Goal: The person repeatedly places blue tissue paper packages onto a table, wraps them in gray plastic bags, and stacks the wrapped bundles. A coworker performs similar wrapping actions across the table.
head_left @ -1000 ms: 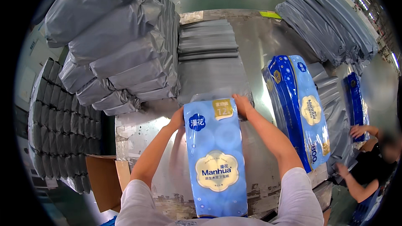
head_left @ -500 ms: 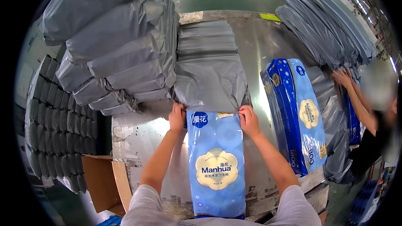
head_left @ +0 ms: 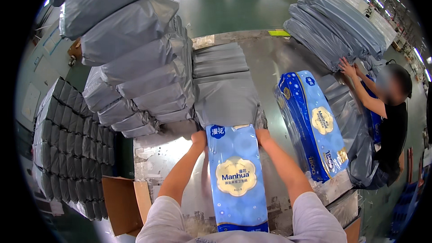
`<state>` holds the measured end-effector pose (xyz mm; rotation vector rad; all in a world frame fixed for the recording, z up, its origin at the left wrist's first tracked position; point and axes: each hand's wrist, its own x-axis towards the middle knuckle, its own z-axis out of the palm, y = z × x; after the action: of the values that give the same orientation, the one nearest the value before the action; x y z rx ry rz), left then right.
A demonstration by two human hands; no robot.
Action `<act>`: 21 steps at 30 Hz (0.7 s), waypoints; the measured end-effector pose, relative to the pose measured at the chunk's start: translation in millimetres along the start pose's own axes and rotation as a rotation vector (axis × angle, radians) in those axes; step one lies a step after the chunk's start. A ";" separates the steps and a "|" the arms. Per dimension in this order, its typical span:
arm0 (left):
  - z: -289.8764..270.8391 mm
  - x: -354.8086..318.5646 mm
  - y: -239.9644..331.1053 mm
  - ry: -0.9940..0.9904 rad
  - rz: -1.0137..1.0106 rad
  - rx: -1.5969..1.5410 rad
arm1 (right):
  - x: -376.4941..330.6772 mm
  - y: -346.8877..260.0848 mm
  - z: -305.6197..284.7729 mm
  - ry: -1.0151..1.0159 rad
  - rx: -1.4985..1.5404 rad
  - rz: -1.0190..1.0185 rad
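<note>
A long light-blue wrapped pack of toilet paper (head_left: 238, 204) lies lengthwise in front of me, its far end at the mouth of a flat grey plastic bag (head_left: 225, 101). My left hand (head_left: 198, 138) is closed at the bag's left corner, against the pack's side. On the opposite side my right hand (head_left: 263, 136) is closed at the bag's right corner. Both sets of fingertips are hidden, so their exact hold is hard to see. Beyond the bag, more grey bags (head_left: 220, 58) lie in overlapping layers.
Tall stacks of grey-bagged packs (head_left: 130, 31) rise at the left of the metal table (head_left: 180, 171). Another blue pack (head_left: 310, 126) lies to the right. A co-worker (head_left: 391, 117) handles grey-wrapped packs (head_left: 337, 27) there. A cardboard box (head_left: 121, 207) stands at the lower left.
My hands have slid slightly nearer along the pack's sides, and their fingertips have gone out of sight. The view has tilted up a little. The co-worker's hands have moved onto the grey-wrapped stack.
</note>
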<state>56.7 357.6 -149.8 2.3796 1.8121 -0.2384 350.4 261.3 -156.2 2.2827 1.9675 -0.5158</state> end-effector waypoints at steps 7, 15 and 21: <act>54.3 -201.2 -1.6 -0.048 0.003 -0.342 | -189.0 -8.9 62.5 -0.027 0.205 0.052; 122.3 -464.0 -42.4 -0.481 0.081 -0.260 | -451.0 -44.2 127.8 -0.450 0.265 -0.015; 27.2 -399.2 -23.9 -0.396 0.841 -0.858 | -380.5 -31.0 135.3 -0.642 0.411 -0.197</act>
<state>-71.9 -17.8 -92.8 1.9979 0.4649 0.1418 249.3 -130.8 -162.3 1.7491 1.8562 -1.5655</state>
